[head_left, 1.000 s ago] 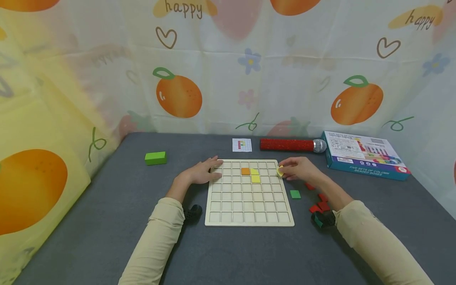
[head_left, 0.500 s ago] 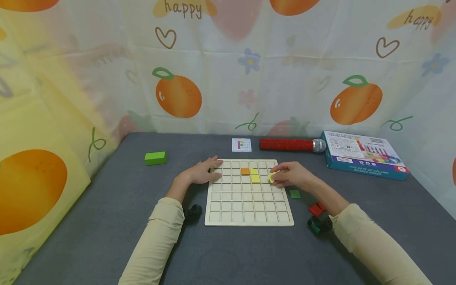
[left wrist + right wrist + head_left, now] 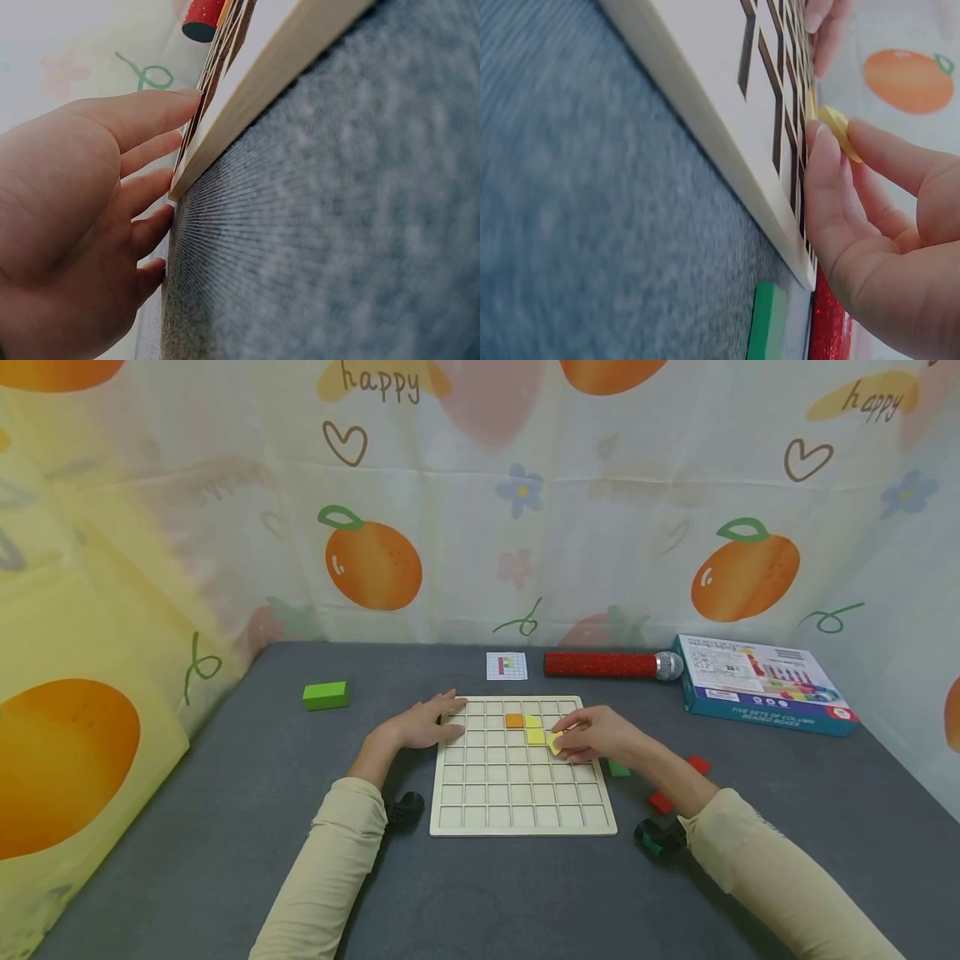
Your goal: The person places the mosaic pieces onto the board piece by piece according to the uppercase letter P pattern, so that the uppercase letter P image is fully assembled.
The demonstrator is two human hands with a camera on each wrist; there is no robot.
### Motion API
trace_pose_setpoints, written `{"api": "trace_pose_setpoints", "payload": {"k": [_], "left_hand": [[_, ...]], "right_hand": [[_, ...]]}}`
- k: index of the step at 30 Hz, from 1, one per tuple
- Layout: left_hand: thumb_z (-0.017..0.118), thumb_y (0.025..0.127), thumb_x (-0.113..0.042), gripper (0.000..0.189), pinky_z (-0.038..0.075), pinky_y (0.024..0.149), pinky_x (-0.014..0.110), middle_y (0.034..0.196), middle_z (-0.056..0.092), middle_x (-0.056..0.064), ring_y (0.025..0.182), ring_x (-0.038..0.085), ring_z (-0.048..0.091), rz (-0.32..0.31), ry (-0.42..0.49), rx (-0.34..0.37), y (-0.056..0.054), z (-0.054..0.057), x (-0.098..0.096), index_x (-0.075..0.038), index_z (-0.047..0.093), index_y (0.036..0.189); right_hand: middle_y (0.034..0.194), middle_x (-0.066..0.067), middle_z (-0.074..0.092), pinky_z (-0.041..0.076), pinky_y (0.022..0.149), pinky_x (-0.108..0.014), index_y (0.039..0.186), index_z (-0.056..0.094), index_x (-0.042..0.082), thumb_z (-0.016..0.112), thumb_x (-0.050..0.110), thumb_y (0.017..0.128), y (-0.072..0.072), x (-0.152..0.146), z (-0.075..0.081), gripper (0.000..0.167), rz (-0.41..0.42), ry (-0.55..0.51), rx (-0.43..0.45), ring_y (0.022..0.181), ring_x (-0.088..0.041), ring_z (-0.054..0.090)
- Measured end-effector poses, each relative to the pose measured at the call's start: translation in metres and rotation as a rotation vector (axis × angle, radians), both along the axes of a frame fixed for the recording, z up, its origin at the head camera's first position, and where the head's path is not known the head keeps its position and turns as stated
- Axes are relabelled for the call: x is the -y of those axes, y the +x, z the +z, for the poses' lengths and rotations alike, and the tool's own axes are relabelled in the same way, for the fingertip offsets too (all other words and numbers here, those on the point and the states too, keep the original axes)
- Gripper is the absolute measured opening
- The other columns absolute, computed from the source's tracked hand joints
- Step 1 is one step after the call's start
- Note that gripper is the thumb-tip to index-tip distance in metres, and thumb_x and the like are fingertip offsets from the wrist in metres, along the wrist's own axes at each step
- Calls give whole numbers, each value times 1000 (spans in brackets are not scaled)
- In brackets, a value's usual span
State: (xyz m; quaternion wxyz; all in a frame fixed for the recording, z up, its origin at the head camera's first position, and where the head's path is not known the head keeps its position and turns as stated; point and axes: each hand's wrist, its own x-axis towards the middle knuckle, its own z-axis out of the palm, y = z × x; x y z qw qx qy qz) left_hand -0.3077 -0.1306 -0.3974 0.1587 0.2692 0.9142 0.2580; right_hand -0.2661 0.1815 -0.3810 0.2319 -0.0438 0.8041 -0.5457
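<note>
A pale wooden grid board lies on the dark table. One orange tile and two yellow tiles sit in its upper cells. My right hand is over the board's right part and pinches another yellow tile between thumb and fingers, tilted, beside the lower placed yellow one. At the board's upper left edge my left hand rests with fingers spread and relaxed, its fingertips at the rim.
A green tile and several red tiles lie right of the board, partly behind the right arm. Behind it are a small pattern card, a red microphone and a flat box. A green block stands left.
My right hand has carried the yellow tile leftward from the board's right edge to beside the placed yellow tiles. The left hand has stayed at the board's edge.
</note>
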Motion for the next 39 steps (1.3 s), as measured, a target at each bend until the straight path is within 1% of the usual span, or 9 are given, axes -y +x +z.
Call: {"api": "trace_pose_setpoints", "payload": {"k": [6, 10, 17, 22, 26, 31, 34, 39], "left_hand": [[50, 100, -27, 60, 0, 112, 56, 156, 10, 20, 143, 34, 5, -1, 4, 0, 1, 0, -1, -3, 27, 150], [50, 101, -26, 60, 0, 112, 56, 156, 9, 20, 143, 35, 5, -3, 7, 5, 2, 2, -2, -3, 26, 150], [50, 101, -26, 60, 0, 112, 55, 157, 8, 19, 143, 34, 3, 4, 2, 18, 4, 4, -2, -3, 25, 151], [50, 101, -27, 60, 0, 112, 54, 157, 9, 19, 143, 34, 4, 14, 0, 18, 4, 4, -3, -4, 26, 151], [50, 100, -27, 60, 1, 112, 54, 157, 10, 18, 143, 34, 5, 24, 0, 18, 4, 4, -3, -4, 27, 151], [50, 100, -27, 60, 1, 112, 54, 157, 10, 19, 143, 33, 5, 27, 1, 14, 4, 4, -3, -4, 27, 151], [50, 100, -27, 60, 1, 112, 54, 157, 10, 19, 143, 34, 5, 25, 1, 15, 5, 5, -3, -4, 27, 150], [50, 100, -28, 60, 0, 112, 54, 157, 10, 19, 143, 34, 5, 31, -2, 18, 5, 5, -3, -4, 27, 151]], "right_hand": [[87, -10, 69, 56, 67, -28, 118, 60, -7, 68, 5, 88, 2, 7, -1, 33, 17, -3, -18, 73, -16, 67], [87, -11, 70, 56, 68, -29, 116, 61, -7, 70, 6, 87, 3, 10, -2, 33, 18, 5, -38, 75, -17, 68], [86, -10, 70, 56, 66, -28, 108, 65, -3, 74, 10, 84, 4, 17, -4, 28, -9, 65, -66, 71, -16, 67], [83, -9, 69, 55, 64, -27, 104, 67, -3, 75, 9, 83, 4, 19, -6, 25, -9, 91, -97, 69, -15, 66], [78, -9, 66, 55, 61, -26, 101, 69, -2, 76, 11, 83, 4, 22, -7, 24, -6, 135, -138, 67, -15, 65], [76, -7, 65, 54, 60, -26, 98, 70, 0, 76, 12, 82, 5, 24, -8, 21, 17, 169, -181, 65, -14, 63], [77, -7, 65, 54, 61, -27, 97, 69, -1, 75, 11, 83, 7, 25, -7, 20, 22, 161, -183, 66, -15, 63], [80, -8, 66, 54, 62, -26, 100, 69, -1, 71, 15, 88, 6, 24, -8, 20, 19, 148, -166, 68, -16, 63]]}}
